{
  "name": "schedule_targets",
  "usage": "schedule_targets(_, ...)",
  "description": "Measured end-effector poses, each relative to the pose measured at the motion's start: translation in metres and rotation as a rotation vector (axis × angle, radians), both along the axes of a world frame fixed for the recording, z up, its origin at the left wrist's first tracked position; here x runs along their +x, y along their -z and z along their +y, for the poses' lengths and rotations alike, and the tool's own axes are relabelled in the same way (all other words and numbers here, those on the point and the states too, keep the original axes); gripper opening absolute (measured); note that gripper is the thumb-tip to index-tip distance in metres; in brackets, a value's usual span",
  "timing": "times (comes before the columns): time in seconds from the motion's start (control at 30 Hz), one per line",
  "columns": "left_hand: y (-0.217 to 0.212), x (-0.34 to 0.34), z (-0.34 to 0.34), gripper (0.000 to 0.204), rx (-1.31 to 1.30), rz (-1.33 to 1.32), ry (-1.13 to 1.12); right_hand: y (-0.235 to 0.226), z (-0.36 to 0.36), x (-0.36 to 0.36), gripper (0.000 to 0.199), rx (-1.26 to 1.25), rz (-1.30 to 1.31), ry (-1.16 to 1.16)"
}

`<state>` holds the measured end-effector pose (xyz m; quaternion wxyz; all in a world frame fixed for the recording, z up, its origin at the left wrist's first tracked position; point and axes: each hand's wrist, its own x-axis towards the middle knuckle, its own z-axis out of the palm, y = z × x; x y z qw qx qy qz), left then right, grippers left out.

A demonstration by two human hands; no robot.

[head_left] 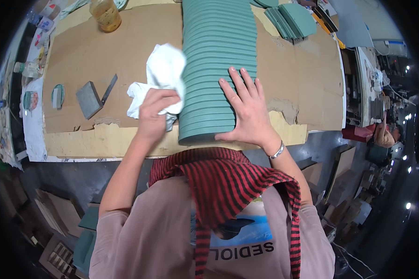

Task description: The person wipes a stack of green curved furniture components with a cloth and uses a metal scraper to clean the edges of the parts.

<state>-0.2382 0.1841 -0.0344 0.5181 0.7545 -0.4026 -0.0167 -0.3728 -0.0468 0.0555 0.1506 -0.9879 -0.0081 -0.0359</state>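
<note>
A long row of green, flat pieces with rounded edges (pixel 219 51), pressed together like slices, runs from the table's near edge to the top of the view. My right hand (pixel 249 109) lies on its right side near the close end, fingers spread and stretched out. Bunched in my left hand (pixel 157 111) is a white cloth (pixel 165 67), held against the left side of the row. The fingers are closed round the cloth, and its upper part is slightly blurred.
Brown cardboard (pixel 121 60) covers the table. A jar of amber liquid (pixel 105 16) stands far left. Nearer lie a grey block (pixel 89 100), a thin dark strip (pixel 109 88) and a small oval piece (pixel 57 96). Green panels (pixel 291 22) are stacked far right. Another person (pixel 384 137) is at right.
</note>
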Motion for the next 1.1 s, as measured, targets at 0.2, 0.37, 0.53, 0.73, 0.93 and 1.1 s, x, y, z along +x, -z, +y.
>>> schedule_targets(0.2,-0.059,-0.013,-0.050,0.053,-0.118,-0.025,0.113,0.001,0.002,-0.004,0.120,0.004,-0.009,-0.010)
schedule_targets(0.37,-0.007,-0.003,-0.009,0.046,-0.108,0.145,0.053,-0.001,0.003,-0.006,0.119,0.005,0.018,0.022)
schedule_targets(0.53,-0.045,-0.012,-0.024,0.038,-0.090,0.186,-0.046,-0.001,0.010,-0.006,0.113,0.019,-0.031,0.018)
schedule_targets(0.73,-0.010,-0.006,0.003,0.035,-0.023,0.241,-0.046,-0.015,0.018,-0.025,0.102,0.033,-0.009,0.052)
schedule_targets(0.93,-0.069,-0.018,-0.021,0.035,-0.106,0.336,-0.015,-0.012,0.031,-0.026,0.089,0.026,0.005,-0.012)
schedule_targets(1.1,0.004,-0.051,-0.002,0.038,-0.134,0.090,-0.064,-0.009,0.024,-0.023,0.090,0.019,0.068,-0.047)
